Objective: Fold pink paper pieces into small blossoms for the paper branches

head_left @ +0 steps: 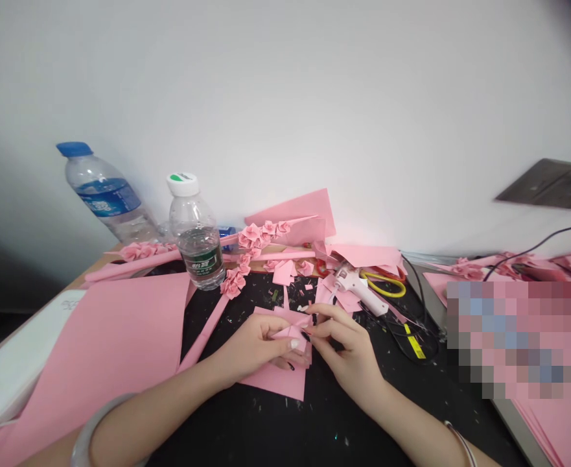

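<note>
Between my two hands is a small folded piece of pink paper (291,334). My left hand (266,340) is closed on it, thumb on top and fingers partly hidden underneath. My right hand (341,334) pinches its right edge with the fingertips. Under the hands lies a flat square of pink paper (280,383) on the black work surface. Just beyond the right fingertips are small pink paper pieces. A white glue gun (363,292) lies behind my right hand.
A water bottle with a white cap (195,233) stands behind my left hand; a blue-capped bottle (107,194) leans by the wall. Pink paper stems with paper roses (234,282) lie at the back. Yellow-handled scissors (385,285), dark cables and large pink sheets (129,324) surround the spot.
</note>
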Tool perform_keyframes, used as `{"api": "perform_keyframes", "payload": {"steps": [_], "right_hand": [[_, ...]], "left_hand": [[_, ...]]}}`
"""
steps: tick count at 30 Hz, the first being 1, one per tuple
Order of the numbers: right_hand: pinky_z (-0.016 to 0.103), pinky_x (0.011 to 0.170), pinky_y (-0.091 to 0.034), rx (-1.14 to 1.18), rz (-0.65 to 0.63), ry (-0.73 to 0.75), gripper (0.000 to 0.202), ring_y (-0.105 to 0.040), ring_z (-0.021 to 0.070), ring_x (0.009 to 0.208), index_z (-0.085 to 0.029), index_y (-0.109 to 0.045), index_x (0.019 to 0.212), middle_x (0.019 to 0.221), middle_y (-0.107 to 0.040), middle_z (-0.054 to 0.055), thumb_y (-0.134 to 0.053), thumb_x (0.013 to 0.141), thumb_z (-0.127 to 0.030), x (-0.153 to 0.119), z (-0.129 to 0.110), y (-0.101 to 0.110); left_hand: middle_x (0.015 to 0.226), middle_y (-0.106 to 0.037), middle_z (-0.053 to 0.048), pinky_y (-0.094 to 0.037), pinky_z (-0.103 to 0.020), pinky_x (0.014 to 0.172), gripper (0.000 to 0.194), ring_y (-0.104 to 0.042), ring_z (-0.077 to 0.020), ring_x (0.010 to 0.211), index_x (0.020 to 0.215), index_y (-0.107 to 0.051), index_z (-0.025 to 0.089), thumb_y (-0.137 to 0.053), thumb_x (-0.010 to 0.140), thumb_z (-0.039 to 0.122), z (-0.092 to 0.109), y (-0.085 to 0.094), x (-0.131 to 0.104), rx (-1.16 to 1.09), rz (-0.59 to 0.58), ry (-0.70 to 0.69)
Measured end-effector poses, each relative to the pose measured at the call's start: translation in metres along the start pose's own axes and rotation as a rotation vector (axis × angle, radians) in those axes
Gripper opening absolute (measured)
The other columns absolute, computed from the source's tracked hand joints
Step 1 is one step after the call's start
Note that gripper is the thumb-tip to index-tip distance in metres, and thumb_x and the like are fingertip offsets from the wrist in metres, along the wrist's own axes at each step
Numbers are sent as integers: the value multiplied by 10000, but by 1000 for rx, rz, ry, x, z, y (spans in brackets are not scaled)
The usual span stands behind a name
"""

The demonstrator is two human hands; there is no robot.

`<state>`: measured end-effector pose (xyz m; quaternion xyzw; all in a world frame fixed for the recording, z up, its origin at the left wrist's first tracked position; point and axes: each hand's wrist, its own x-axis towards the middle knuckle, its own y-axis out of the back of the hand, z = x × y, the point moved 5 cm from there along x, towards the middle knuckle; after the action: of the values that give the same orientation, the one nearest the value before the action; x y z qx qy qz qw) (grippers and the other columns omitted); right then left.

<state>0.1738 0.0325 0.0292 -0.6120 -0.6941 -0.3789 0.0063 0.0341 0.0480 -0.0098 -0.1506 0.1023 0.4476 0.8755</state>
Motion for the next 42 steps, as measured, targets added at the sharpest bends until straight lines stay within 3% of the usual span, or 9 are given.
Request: {"api": "perform_keyframes", "payload": {"steps": [5,11,28,33,37,39,42], "right_hand": [[341,725,-483,-150,-65,223,226,-563,191,866,-218,-629,921,1030,-605,90,-466,832,-88,-2,-8,1],[379,801,-467,-228,-157,374,361,-527,206,966,-199,-557,1117,1087,-603,94,-443,823,-22,-3,-7,2],[359,822,-475,-209,-214,453,363,-537,192,987,-172,-526,1158,1093,-614,92,-415,843,-27,0,-10,2],[350,853,-447,-143,-219,363,388,-523,188,1016,-207,-512,1153,1128,-581,78,-411,834,-13,-1,-9,0],[330,751,-460,-73,-113,137,326,-524,196,935,-199,-484,1105,1137,-509,101,-452,810,-66,0,-2,3],[287,626,-451,13,-95,15,281,-519,161,773,-193,-456,1060,1028,-507,88,-460,799,-89,1,2,3],[252,553,-413,194,-202,-144,173,-460,129,649,-195,-423,971,826,-475,24,-437,818,-117,-1,7,-5]], "left_hand": [[811,-708,-113,-504,-304,663,258,-664,-249,809,818,-645,111,-592,748,354,1,0,-2,-35,-38,-10],[813,-706,-113,-505,-260,633,235,-672,-220,776,817,-641,108,-577,777,331,-3,3,0,-211,-53,-27],[789,-710,-103,-510,-222,589,220,-678,-191,722,826,-658,112,-582,780,313,-3,5,1,-305,-29,-14],[813,-705,-86,-513,-230,619,212,-670,-191,751,814,-655,117,-628,739,314,0,5,0,-136,5,-28],[766,-706,-79,-517,-253,637,227,-671,-195,740,837,-642,114,-629,735,316,0,6,2,-93,19,-18],[801,-705,-88,-517,-257,631,231,-671,-206,754,831,-638,111,-629,734,321,-1,6,2,-85,10,-21],[787,-706,-79,-517,-255,628,226,-672,-207,756,828,-634,116,-626,736,323,-1,5,2,-85,0,-34]]}}
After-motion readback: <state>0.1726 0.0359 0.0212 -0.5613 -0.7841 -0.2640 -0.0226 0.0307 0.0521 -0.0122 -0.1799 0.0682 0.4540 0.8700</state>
